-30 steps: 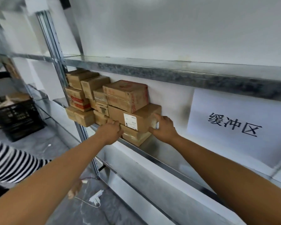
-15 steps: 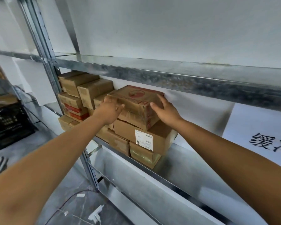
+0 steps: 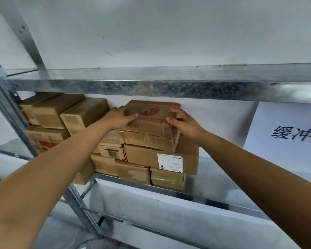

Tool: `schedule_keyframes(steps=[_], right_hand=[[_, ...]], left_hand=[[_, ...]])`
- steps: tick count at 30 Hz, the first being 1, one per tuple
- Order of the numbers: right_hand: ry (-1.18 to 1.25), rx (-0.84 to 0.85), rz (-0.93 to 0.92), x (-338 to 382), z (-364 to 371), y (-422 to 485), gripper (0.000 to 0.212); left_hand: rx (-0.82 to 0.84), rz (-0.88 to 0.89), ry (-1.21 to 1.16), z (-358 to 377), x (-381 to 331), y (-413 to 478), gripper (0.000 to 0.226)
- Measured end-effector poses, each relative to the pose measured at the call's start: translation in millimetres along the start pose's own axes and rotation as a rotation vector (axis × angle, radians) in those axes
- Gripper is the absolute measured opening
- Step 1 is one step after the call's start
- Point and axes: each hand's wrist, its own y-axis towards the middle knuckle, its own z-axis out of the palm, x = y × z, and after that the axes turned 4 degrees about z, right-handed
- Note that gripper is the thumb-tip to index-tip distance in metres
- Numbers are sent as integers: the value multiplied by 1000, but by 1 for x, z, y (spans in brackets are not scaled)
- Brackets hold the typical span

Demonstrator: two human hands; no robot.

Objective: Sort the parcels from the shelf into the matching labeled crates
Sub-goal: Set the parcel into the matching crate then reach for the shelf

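Two bare forearms reach up from the bottom corners toward a stack of cardboard boxes. The left hand (image 3: 119, 117) grips the left edge of the top box (image 3: 152, 124), thumb laid across the lid and fingers wrapped round the side. The right hand (image 3: 186, 124) holds the right edge the same way, thumb on top, fingers curled over the corner.

The top box is brown, worn cardboard with a red round logo and red lettering on its lid. Its front is creased and wrinkled under clear tape, and the right corner is frayed. It sits on a wider box (image 3: 142, 157) bearing a white label (image 3: 170, 163), which rests on smaller boxes (image 3: 133, 171) on the metal shelf (image 3: 223, 178).

More boxes (image 3: 61, 112) are stacked to the left. Above runs an upper shelf (image 3: 151, 87); at right a white sign (image 3: 285, 133) with dark characters hangs on the wall (image 3: 169, 33).
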Motion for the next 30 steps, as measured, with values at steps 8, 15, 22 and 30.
schedule_keyframes(steps=[8, 15, 22, 30], right_hand=[[116, -98, 32, 19, 7, -31, 63], [311, -240, 37, 24, -2, -69, 55], [266, -401, 31, 9, -8, -118, 51], [321, -568, 27, -18, -27, -175, 67]], left_hand=[[-114, 100, -119, -7, 2, -4, 69], [-141, 127, -286, -4, 2, -21, 98], [-28, 251, -245, 14, -10, -51, 97], [136, 431, -450, 37, -45, -86, 86]])
